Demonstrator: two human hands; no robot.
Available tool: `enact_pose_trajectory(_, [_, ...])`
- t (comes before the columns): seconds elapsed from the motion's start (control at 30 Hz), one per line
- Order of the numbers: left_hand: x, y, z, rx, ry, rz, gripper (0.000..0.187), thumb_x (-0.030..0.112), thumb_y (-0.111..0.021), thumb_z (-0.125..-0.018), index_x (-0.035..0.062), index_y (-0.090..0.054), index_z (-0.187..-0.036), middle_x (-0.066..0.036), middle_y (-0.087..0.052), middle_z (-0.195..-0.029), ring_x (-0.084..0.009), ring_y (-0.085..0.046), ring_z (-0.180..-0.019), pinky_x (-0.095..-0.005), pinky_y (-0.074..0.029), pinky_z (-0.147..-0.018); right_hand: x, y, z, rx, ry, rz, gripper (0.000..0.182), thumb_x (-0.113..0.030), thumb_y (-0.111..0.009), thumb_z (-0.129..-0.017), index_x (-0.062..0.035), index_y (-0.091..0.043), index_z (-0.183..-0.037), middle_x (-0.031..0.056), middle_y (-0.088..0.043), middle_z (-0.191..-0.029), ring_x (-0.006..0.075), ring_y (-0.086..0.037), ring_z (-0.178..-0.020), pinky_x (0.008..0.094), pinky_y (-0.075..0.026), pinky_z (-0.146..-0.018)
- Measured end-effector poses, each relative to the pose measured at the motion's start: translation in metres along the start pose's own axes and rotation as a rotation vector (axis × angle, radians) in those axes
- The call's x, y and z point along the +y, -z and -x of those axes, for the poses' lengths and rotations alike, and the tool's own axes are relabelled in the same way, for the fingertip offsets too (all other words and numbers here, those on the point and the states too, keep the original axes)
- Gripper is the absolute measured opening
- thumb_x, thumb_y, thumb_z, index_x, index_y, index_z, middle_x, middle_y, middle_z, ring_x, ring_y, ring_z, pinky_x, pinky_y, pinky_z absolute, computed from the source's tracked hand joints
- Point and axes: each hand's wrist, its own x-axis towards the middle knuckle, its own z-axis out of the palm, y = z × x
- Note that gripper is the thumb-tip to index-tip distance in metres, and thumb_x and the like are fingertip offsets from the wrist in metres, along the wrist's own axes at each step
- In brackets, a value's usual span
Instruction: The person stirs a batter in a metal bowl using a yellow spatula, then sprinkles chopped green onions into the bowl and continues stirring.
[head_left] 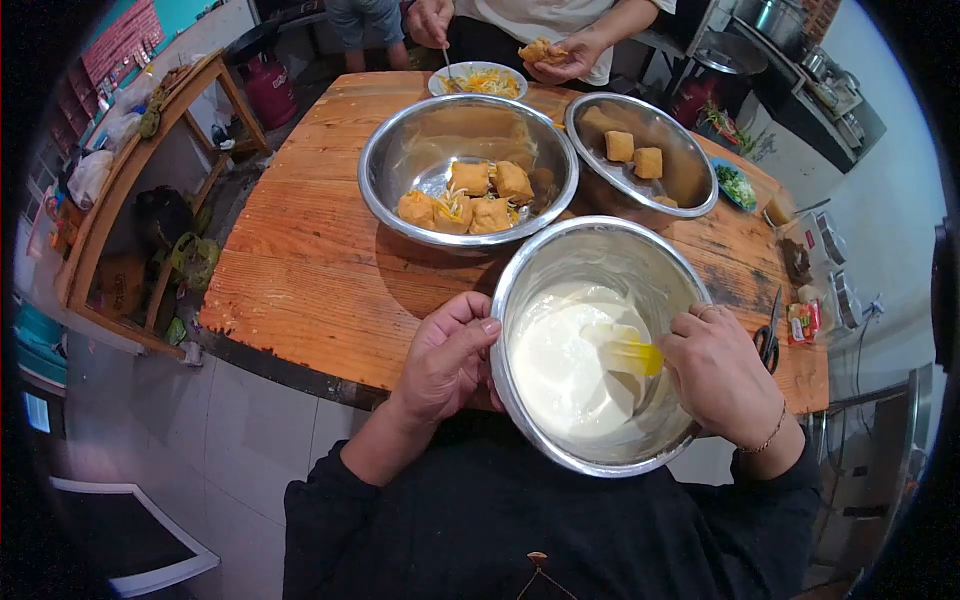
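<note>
A steel bowl (508, 400) of white batter (560, 350) is tilted toward me at the table's near edge. My left hand (450, 360) grips its left rim, thumb on the outside near the top. In my right hand (722, 375), over the bowl's right side, is a yellow spatula (640, 357) whose pale blade rests in the batter. Just beyond stands a second steel bowl (375, 200) with several stuffed tofu pieces (490, 215) and shredded vegetables. A third steel bowl (700, 190), behind to the right, holds tofu cubes (648, 162).
Across the wooden table (300, 270), another person holds a spoon over a plate of shredded vegetables (485, 80) and a tofu piece (542, 52). At right are a plate of chopped greens (735, 187), black scissors (767, 345) and a red packet (803, 322).
</note>
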Motion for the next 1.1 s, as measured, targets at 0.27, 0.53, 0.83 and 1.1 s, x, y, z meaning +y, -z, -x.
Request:
enact_pose_trajectory(0.27, [-0.003, -0.004, 0.003, 0.037, -0.052, -0.021, 0.018, 0.017, -0.054, -0.099, 0.002, -0.051, -0.11, -0.008, -0.065, -0.09, -0.0132, -0.067, -0.068, -0.0278, -0.059, -0.052, -0.001, 0.025, 0.002, 0.25, -0.084, 0.085, 0.013, -0.005, -0.057, -0.078, -0.0032, -0.069, -0.082, 0.0139, -0.063, -0.085, 0.0317, -0.065, -0.08, 0.042, -0.05, -0.072])
enact_pose_trajectory(0.53, [-0.002, -0.005, 0.001, 0.03, -0.094, -0.029, 0.019, 0.016, -0.053, -0.1, 0.0005, -0.051, -0.11, -0.009, -0.065, -0.09, -0.0137, -0.067, -0.071, -0.0281, -0.06, -0.055, -0.004, -0.013, -0.044, 0.17, 0.072, -0.034, 0.015, -0.008, -0.057, -0.082, -0.0031, -0.07, -0.088, 0.017, -0.065, -0.087, 0.0356, -0.066, -0.082, 0.0438, -0.052, -0.072])
enact_pose_trajectory(0.83, [-0.004, 0.0, -0.001, -0.017, -0.098, -0.049, 0.019, 0.017, -0.054, -0.1, 0.001, -0.052, -0.11, -0.01, -0.065, -0.09, -0.0145, -0.067, -0.07, -0.0293, -0.06, -0.052, 0.011, 0.025, -0.009, 0.197, -0.093, 0.14, 0.012, -0.007, -0.06, -0.077, -0.0043, -0.072, -0.077, 0.0173, -0.064, -0.079, 0.036, -0.066, -0.077, 0.0433, -0.051, -0.07])
enact_pose_trajectory(1.1, [-0.003, 0.0, -0.001, -0.011, -0.097, -0.013, 0.017, 0.015, -0.054, -0.1, 0.0006, -0.054, -0.109, -0.009, -0.064, -0.1, -0.0132, -0.065, -0.089, -0.0298, -0.059, -0.078, -0.021, 0.033, -0.013, 0.131, 0.062, 0.032, 0.016, -0.006, -0.057, -0.078, 0.0004, -0.071, -0.075, 0.0194, -0.068, -0.079, 0.0355, -0.069, -0.079, 0.0435, -0.054, -0.07])
